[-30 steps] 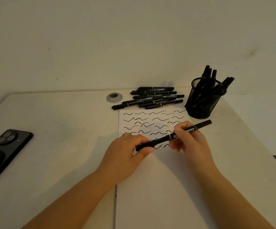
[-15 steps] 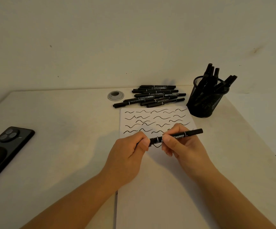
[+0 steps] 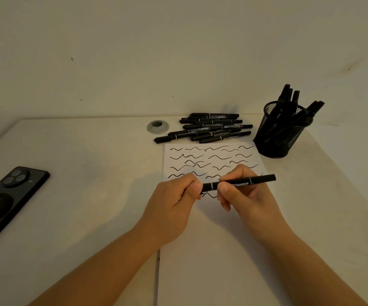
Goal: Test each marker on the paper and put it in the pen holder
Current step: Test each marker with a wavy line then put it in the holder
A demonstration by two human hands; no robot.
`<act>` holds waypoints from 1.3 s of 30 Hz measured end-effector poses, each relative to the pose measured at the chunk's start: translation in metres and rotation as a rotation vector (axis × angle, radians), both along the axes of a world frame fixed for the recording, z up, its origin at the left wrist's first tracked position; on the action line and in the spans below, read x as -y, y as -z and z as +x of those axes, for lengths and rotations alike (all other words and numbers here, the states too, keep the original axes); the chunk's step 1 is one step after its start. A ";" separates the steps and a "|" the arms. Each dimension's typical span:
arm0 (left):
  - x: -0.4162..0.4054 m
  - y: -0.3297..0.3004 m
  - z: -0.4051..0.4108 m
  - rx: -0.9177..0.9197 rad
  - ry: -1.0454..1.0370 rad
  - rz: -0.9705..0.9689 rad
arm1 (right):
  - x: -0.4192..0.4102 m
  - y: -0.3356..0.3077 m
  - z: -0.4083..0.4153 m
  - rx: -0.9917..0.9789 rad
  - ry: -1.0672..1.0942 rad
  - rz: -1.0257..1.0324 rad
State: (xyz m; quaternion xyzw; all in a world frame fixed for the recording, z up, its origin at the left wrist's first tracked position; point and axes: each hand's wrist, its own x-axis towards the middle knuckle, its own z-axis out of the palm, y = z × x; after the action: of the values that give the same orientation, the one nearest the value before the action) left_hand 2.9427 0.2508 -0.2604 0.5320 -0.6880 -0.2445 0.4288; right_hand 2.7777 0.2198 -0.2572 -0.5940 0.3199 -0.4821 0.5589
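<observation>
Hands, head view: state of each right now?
Left hand: closed, grip pinching the left end of the marker.
Right hand: closed, grip round the same marker's barrel, above the paper.

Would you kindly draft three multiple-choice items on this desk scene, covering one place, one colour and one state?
1. Where does the black mesh pen holder stand?
A. beyond the white paper's far right corner
B. beside the phone
C. on the paper's near edge

2. What colour are the wavy test strokes on the white paper sheet?
A. red
B. black
C. blue

3. How is the black marker above the sheet held?
A. by the left hand alone
B. lying loose on the sheet
C. by both hands

Key: 1 A, the holder sits past the sheet's far right corner. 2 B, every stroke is black. 3 C, the left hand grips one end and the right hand pinches the barrel.
</observation>
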 end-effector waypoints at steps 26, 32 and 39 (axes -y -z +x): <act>0.068 -0.060 -0.008 0.178 0.020 -0.124 | 0.040 -0.047 -0.018 -0.835 0.294 -0.370; 0.135 -0.047 0.012 0.522 -0.091 -0.001 | 0.073 -0.077 -0.054 -0.504 0.477 -0.225; 0.191 -0.026 0.039 0.713 -0.167 0.220 | 0.096 -0.108 -0.079 -0.313 0.665 -0.383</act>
State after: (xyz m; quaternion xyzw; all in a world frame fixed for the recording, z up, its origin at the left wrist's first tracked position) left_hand 2.9820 0.0594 -0.2345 0.6808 -0.7178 -0.0805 0.1214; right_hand 2.6989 0.1237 -0.1494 -0.6175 0.4800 -0.5913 0.1965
